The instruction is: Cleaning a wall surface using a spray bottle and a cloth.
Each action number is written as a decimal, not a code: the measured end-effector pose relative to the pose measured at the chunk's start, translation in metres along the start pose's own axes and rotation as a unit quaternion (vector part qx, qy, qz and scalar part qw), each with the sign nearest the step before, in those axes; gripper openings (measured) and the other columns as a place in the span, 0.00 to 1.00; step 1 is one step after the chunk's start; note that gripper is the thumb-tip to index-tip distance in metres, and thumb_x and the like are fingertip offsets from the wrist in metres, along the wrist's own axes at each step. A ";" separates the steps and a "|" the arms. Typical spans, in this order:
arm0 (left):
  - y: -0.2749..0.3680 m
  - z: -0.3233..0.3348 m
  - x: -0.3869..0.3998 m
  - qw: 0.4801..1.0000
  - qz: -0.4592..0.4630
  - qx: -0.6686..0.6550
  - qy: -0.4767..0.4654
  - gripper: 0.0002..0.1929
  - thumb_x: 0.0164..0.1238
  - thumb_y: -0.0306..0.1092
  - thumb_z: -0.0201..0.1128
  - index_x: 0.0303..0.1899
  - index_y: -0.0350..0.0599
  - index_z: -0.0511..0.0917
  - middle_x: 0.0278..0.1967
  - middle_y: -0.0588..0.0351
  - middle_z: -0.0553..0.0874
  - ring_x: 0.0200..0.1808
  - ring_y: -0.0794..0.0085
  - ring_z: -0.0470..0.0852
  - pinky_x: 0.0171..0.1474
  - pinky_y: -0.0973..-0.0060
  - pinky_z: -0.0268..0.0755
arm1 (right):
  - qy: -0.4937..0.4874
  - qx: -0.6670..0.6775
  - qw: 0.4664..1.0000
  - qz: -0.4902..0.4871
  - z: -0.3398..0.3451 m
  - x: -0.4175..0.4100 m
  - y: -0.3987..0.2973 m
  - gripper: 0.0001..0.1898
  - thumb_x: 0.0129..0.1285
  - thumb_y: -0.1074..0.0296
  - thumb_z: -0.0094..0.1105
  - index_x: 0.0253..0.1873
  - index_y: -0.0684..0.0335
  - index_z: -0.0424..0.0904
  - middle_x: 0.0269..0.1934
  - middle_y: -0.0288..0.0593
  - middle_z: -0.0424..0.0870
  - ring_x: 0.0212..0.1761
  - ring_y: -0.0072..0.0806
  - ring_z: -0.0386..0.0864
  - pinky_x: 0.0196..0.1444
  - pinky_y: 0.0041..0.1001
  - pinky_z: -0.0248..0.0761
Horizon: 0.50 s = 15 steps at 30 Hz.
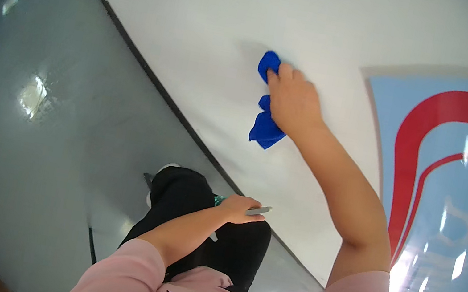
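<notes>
My right hand (295,103) presses a blue cloth (267,131) against a white wall surface (213,48). The cloth is bunched, and part of it sticks out past my fingertips. Lower down, in front of my knees, my left hand (239,209) grips a thin light-grey object (259,211), of which only one end shows. What kind of object it is, I cannot tell. A bit of something green (219,200) shows beside that wrist, mostly hidden.
A dark strip (148,70) runs diagonally where the white surface meets the glossy grey floor (63,153). To the right stands a shiny light-blue panel (449,179) with red curved bands. My bent legs in black trousers (182,188) are close to the strip.
</notes>
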<state>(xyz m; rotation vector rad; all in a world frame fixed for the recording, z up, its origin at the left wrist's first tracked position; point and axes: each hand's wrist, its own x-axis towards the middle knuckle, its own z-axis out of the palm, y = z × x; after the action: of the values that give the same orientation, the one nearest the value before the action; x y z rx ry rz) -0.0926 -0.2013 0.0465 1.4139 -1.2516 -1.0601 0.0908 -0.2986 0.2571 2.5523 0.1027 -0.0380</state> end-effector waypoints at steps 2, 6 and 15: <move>0.002 -0.005 -0.001 1.000 -0.016 -0.015 -0.010 0.28 0.58 0.63 0.51 0.50 0.51 0.76 0.47 0.55 0.80 0.47 0.58 0.78 0.49 0.65 0.69 | 0.079 -0.044 0.996 -0.020 -0.040 0.002 0.025 0.10 0.51 0.68 0.53 0.41 0.57 0.75 0.36 0.40 0.69 0.38 0.33 0.72 0.29 0.29 0.71; -0.004 -0.001 0.000 1.000 -0.009 -0.003 -0.015 0.28 0.58 0.63 0.51 0.50 0.51 0.75 0.47 0.55 0.80 0.48 0.58 0.77 0.50 0.65 0.69 | 0.297 -0.186 0.931 0.099 -0.126 0.016 0.071 0.09 0.48 0.69 0.53 0.36 0.58 0.76 0.31 0.43 0.72 0.33 0.36 0.73 0.30 0.34 0.69; -0.004 -0.005 -0.002 0.999 -0.048 -0.013 0.014 0.27 0.56 0.60 0.55 0.48 0.50 0.76 0.46 0.52 0.81 0.48 0.57 0.77 0.50 0.67 0.68 | 0.119 -0.250 0.957 0.088 0.000 0.008 0.026 0.08 0.53 0.67 0.48 0.35 0.59 0.76 0.36 0.41 0.70 0.38 0.33 0.68 0.35 0.31 0.60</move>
<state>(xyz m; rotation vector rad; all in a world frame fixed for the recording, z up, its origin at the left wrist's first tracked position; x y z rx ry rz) -0.0874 -0.1987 0.0431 1.4753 -1.1559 -1.1138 0.1012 -0.3200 0.2709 2.0399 -0.0224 0.3254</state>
